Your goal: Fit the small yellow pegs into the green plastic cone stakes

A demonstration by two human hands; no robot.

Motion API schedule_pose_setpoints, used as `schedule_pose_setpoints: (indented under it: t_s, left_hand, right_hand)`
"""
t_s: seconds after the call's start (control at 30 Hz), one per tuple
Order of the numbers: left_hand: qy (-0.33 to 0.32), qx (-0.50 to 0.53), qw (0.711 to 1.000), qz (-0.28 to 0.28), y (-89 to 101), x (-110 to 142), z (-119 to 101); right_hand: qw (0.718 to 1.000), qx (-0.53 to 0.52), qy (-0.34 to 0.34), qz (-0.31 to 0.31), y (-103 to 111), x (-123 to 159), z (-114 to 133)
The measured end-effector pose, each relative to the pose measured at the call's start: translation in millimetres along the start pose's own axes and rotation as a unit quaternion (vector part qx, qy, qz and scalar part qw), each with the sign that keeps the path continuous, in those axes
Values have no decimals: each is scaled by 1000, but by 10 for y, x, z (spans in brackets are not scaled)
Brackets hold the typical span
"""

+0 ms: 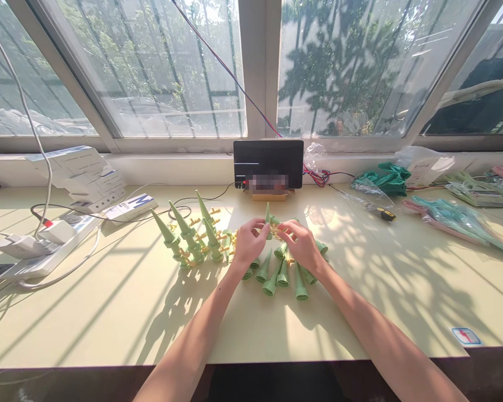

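My left hand (pixel 250 241) is closed around a green cone-shaped watering spike (pixel 268 213), held point up. Close to its lower part, the fingers of my right hand (pixel 298 241) are pinched together; what sits between them is too small to make out. Under and in front of both hands lies a pile of loose green spikes (pixel 283 276), several with their threaded open ends toward me. To the left, several assembled spikes (pixel 188 231) stand upright with yellow valve pieces (pixel 184 258) on their sides.
A black-screened device (pixel 268 162) stands at the back by the window. On the left are a power strip (pixel 54 245), cables and white boxes (pixel 88 176). Green plastic bags (pixel 388 178), a yellow-black tool (pixel 385 214) and bagged green and pink parts (pixel 461 220) lie right.
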State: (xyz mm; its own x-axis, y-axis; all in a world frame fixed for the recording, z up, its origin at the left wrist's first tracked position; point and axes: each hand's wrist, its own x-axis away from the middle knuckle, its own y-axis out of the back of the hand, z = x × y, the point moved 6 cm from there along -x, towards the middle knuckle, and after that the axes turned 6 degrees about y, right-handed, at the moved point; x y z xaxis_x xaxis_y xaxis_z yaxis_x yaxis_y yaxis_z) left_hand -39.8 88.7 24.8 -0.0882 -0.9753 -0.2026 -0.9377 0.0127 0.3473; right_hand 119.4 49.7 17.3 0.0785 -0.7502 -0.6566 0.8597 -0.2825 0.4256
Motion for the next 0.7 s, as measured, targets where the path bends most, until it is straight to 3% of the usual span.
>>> schedule_pose_setpoints:
  t_s: [0.5,0.7]
  left_hand:
    - [-23,13,999,18,-52,11,-28]
    - [-24,16,999,12,-47,12,-39]
  right_hand:
    - [1000,17,9,-12,18,-3,5]
    - [1000,6,-19,-7,22,-9,2]
